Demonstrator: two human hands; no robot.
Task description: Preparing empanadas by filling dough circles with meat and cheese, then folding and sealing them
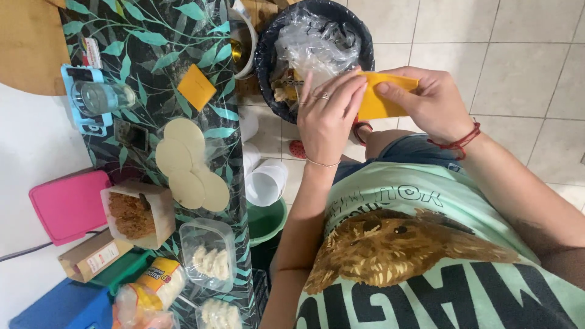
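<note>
Yellow sheet pinched between left hand and right hand.

In the lower left of the frame lies a brown cardboard box with a white rectangular label on its side, resting between a pink lid and a green surface. At the bottom edge, a soft plastic bag with yellow and red print lies tilted, white content showing inside. In the upper left, on the leaf-patterned cloth, is a small white and red packet, just above a light blue device. Near the centre left, a small dark screen lies flat beside the round dough discs.
</note>
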